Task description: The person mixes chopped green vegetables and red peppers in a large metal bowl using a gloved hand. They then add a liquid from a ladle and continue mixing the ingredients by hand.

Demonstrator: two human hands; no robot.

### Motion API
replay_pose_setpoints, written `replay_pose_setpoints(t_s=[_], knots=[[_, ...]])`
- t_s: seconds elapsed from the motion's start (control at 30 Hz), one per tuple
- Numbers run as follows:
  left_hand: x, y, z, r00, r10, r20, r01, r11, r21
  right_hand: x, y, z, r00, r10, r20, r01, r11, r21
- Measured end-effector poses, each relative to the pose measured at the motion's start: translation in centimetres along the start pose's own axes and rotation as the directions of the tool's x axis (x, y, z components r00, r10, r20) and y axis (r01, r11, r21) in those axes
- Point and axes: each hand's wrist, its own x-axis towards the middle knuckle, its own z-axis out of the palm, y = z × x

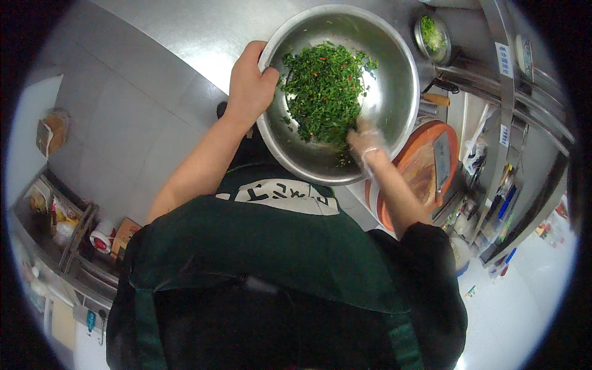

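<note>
A large stainless steel mixing bowl [393,88] is before me, partly over the edge of a steel counter. Chopped leafy greens [323,92] with small red bits are heaped in it. My left hand [253,81] grips the bowl's rim on the left, thumb over the inside edge. Inside the bowl, my right hand [365,138] wears a thin clear plastic glove and touches the near right side of the greens. Motion blur hides its fingertips, so whether they pinch any greens cannot be told.
Right of the bowl, a cleaver [442,157] lies on a round wooden chopping board [414,171] with an orange rim. Beyond are a small steel bowl [445,54] of shredded greens and a metal rack [506,101]. A steel counter [194,27] extends behind; shelving [69,240] stands at left.
</note>
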Motion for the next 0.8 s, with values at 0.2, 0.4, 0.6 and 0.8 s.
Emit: replay_pose_setpoints(t_s=[0.2, 0.4, 0.6, 0.8], knots=[[-0.3, 0.2, -0.2, 1.0, -0.003, -0.006, 0.003, 1.0, 0.017, -1.6, -1.3, 3.4, 0.962, -0.19, 0.195, -0.17, 0.14, 0.976], [0.0, 0.1, -0.9, 0.999, -0.039, 0.036, 0.037, 0.997, 0.064, 0.6, -5.6, -4.8, 0.95, -0.085, -0.301, 0.308, 0.421, 0.853], [0.2, 0.0, -0.9, 0.999, -0.026, 0.033, 0.022, 0.995, 0.102, -1.9, -10.7, -1.3, 0.603, -0.699, -0.384, 0.67, 0.705, -0.231], [0.2, 0.5, -1.1, 0.999, -0.011, 0.049, 0.004, 0.989, 0.145, 1.7, -4.8, -2.3, 0.794, -0.421, -0.438, 0.391, 0.906, -0.161]])
